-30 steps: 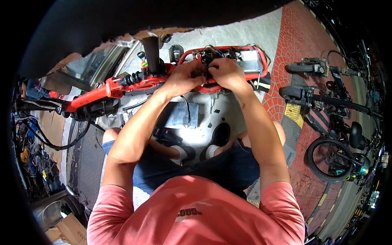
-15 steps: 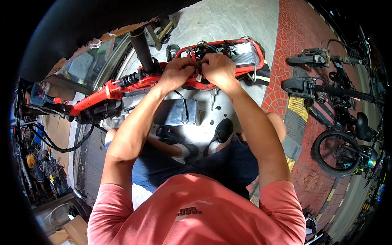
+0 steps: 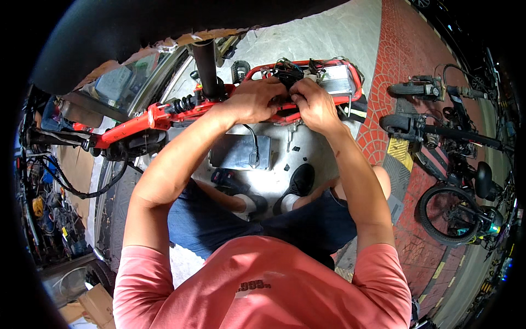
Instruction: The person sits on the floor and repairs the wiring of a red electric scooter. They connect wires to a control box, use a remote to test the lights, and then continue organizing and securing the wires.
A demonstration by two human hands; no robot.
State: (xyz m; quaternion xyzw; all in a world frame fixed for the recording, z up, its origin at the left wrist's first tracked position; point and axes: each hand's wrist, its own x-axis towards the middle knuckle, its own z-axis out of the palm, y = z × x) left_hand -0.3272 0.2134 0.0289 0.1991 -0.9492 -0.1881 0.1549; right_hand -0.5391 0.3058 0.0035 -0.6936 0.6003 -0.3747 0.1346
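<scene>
A red bike-like frame (image 3: 129, 131) lies across the far side, with a black bundle of wires (image 3: 286, 70) and a silver finned box (image 3: 335, 80) in its right part. Over the near rail of that part, just below the wires, my left hand (image 3: 255, 101) is closed with bent fingers, its back hiding what they hold. Close on its right, my right hand (image 3: 315, 107) pinches with thumb and fingers at the same spot. Whatever lies between the fingertips is too dark and small to make out. The frame's kickstand (image 3: 291, 131) points down near my right wrist.
A black and silver battery-like case (image 3: 233, 151) with a plugged-in cable (image 3: 253, 145) lies on the floor before my feet. A large black padded seat (image 3: 137, 38) overhangs the upper left. Parked two-wheelers (image 3: 455, 211) stand on the red paving at right. Cardboard (image 3: 98, 307) lies lower left.
Both hands have shifted slightly right and nearer, and their fingertips have drawn a little apart. A small pale connector seen between them earlier is now hidden. The whole view has shifted somewhat.
</scene>
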